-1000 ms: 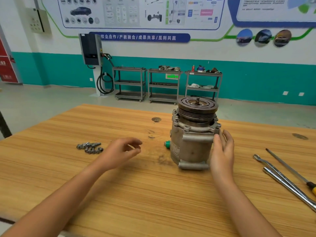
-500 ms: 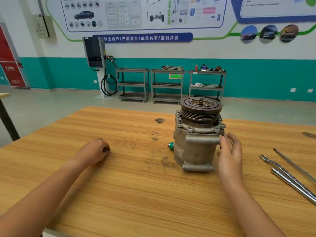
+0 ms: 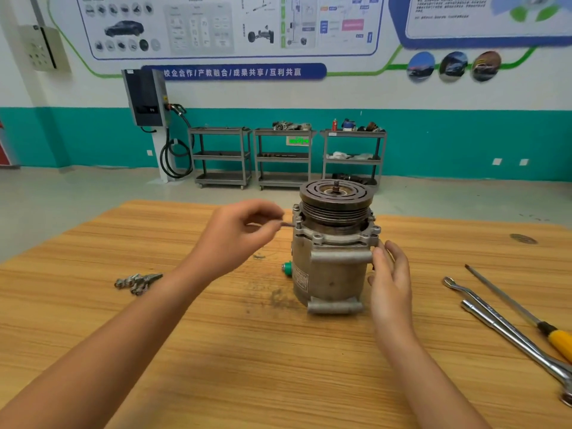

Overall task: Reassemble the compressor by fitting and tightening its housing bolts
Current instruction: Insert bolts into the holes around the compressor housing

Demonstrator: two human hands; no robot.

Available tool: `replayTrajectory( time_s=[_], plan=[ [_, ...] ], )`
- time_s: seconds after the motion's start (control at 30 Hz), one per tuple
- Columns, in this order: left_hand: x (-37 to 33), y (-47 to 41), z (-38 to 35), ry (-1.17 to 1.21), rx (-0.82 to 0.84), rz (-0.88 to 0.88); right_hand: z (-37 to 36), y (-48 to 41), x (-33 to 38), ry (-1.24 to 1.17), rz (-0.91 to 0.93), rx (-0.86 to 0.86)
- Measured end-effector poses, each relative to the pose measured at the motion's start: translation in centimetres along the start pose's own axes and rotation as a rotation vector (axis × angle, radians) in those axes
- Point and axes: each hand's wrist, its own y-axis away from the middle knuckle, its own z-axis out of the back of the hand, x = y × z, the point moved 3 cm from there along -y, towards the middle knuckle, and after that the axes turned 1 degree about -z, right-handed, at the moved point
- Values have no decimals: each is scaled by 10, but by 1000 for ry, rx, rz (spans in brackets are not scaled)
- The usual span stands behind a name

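- Lifted off the pile [image 3: 137, 280], left hand [image 3: 238, 233] is now nearing the compressor [image 3: 331, 267], pinching a bolt [image 3: 286, 224].
- Right hand [image 3: 390, 280], fingers relaxed, is steadying the compressor, standing upright on the table [image 3: 216, 351].
- Fitting is going on; next move, I judge, is calling for aiming the tip into a flange hole.
- Blur is smearing the bolt; its target hole is not showing.

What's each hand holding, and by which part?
The left hand pinches a bolt by one end, its free end toward the compressor. The right hand grips nothing; it rests against the compressor's side.
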Motion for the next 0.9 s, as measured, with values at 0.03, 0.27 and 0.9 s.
replayTrajectory(
  time_s=[0.03,0.27,0.9],
  plan=[
    [-13,-6,-8,9,-6,-23,0,0,0,-5,-3,4],
    [-29,-21,-39,-198,151,-77,1,0,3,-35,8,14],
    [-25,-31,-47,-448,217,-178,2,2,5,-38,-5,36]
  ],
)
